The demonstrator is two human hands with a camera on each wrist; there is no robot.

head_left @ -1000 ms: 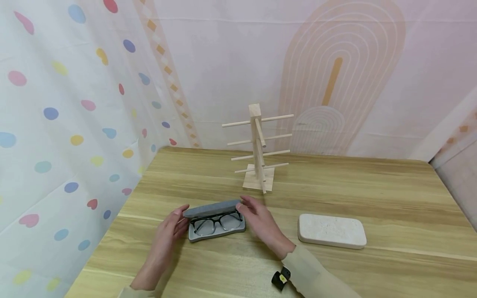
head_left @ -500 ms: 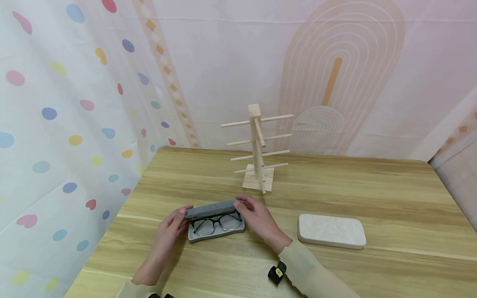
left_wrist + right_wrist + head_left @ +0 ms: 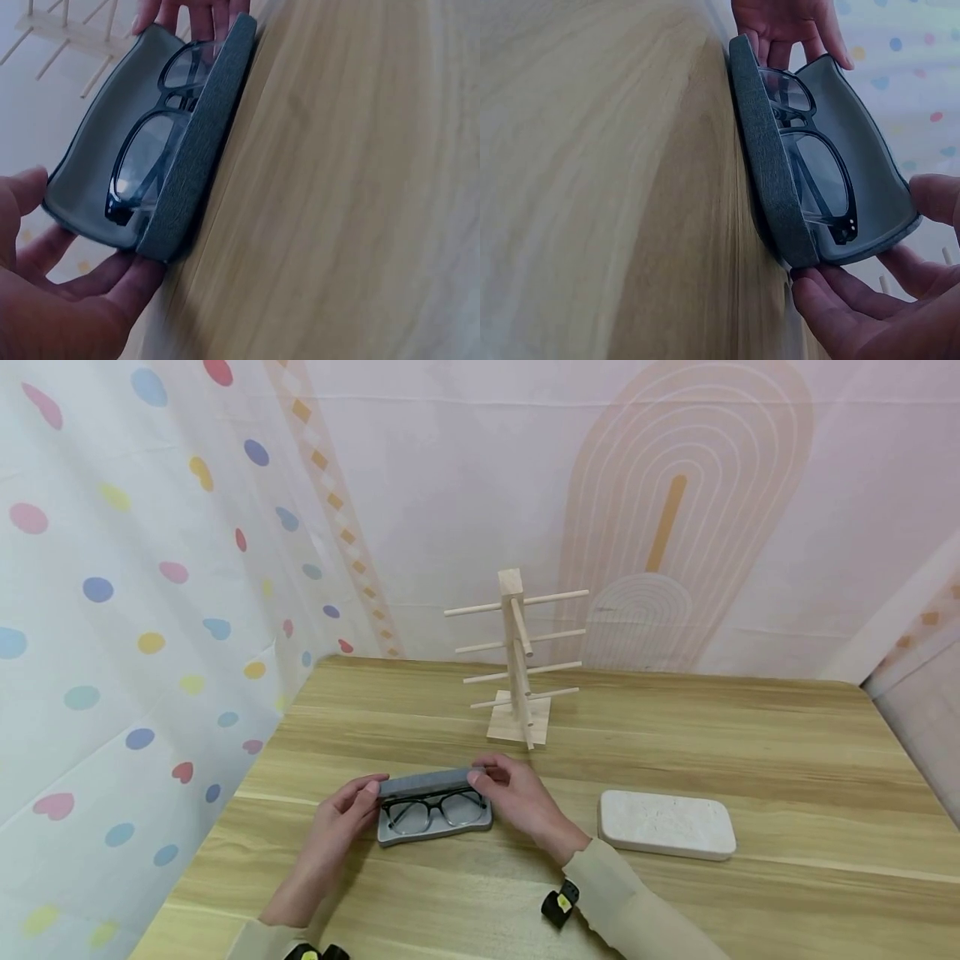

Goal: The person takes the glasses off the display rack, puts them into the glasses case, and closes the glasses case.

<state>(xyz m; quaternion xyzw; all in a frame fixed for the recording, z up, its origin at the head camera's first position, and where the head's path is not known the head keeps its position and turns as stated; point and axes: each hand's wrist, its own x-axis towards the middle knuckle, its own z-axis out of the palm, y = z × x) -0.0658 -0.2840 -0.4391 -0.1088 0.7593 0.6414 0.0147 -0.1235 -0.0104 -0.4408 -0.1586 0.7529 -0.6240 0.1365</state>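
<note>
A grey glasses case [image 3: 438, 836] lies half open on the wooden table, its lid [image 3: 423, 782] tilted up on the far side. Black-framed glasses with clear lower rims [image 3: 431, 811] rest inside, lenses toward the near edge. My left hand [image 3: 337, 822] grips the case's left end, thumb at the lid's edge and fingers along the end, as the left wrist view shows. At the opposite end my right hand [image 3: 521, 799] holds the lid's corner between thumb and fingers; in the right wrist view two fingers touch the end of the case's base [image 3: 769, 161].
Behind the case stands a wooden rack [image 3: 517, 652] with several thin pegs jutting out. A white, closed case [image 3: 667, 824] lies to the right of my right hand. Patterned curtains [image 3: 450, 485] hang along the table's back and left edges.
My left thumb has come onto the lid's left corner. The lid's left end has shifted slightly right, in line with the base. The glasses stay in the case.
</note>
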